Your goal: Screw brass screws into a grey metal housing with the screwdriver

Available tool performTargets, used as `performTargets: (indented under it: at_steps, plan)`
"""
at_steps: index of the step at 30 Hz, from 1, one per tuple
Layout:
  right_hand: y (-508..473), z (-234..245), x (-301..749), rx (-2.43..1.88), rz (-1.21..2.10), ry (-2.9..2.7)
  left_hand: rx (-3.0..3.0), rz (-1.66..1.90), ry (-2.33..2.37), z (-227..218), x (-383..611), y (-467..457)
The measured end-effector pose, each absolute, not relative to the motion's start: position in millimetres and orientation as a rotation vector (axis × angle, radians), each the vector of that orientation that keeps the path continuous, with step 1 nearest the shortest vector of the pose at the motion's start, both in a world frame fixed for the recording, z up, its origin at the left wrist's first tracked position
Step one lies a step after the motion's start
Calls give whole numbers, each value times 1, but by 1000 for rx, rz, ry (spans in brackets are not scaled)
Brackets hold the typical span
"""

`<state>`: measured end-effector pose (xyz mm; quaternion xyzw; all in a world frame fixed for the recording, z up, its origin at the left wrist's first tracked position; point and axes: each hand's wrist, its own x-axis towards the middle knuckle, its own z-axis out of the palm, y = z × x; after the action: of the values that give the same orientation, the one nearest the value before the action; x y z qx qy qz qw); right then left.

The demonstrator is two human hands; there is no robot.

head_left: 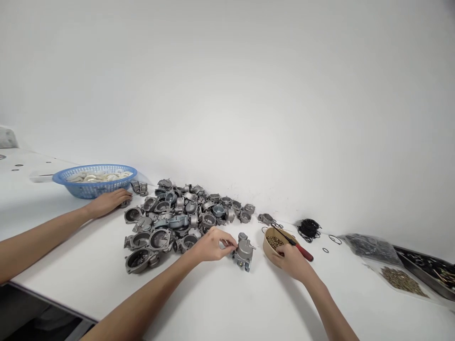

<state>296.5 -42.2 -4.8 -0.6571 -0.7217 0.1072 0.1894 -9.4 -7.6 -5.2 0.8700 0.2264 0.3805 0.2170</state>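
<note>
Centrally, on a white table [227, 303] against a pale wall [227, 94], a grey metal housing [244, 252] stands just in front of the wearer, between the two hands. The wearer's left hand [213, 245] comes in from below, thumb and forefinger brought together at the housing's left edge; whether they grip it, or pinch something small, cannot be told. The right hand [293, 263] reaches over the near rim of a round tan bowl [269, 252], its fingertips down among small brass pieces [274, 242]. Those fingers are curled, but it is unclear whether they have taken hold of a piece. A red-handled screwdriver [295, 244] lies across the bowl, the handle jutting past the right side.

Left of the housing spreads a large heap of similar grey castings [159, 240], many with round hollows. Behind them, at far left, a blue basket [85, 191] holds whitish pieces [95, 177]. Another person's hand [110, 201] rests near it, fingers over a casting that is mostly hidden.

Beyond the bowl, to the right, sit a bundle of thin black rings [309, 228], a dark-filled plastic bag [373, 248], a clear bag of brass bits [403, 279] and a long tray [424, 277].
</note>
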Motion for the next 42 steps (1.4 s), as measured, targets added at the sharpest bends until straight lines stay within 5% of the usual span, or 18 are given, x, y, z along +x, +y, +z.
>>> performTargets:
  at_steps: [42]
  plan:
    - [-52,5,296,-2103,162,-2063,2407,1096,535,-6,-9,-6]
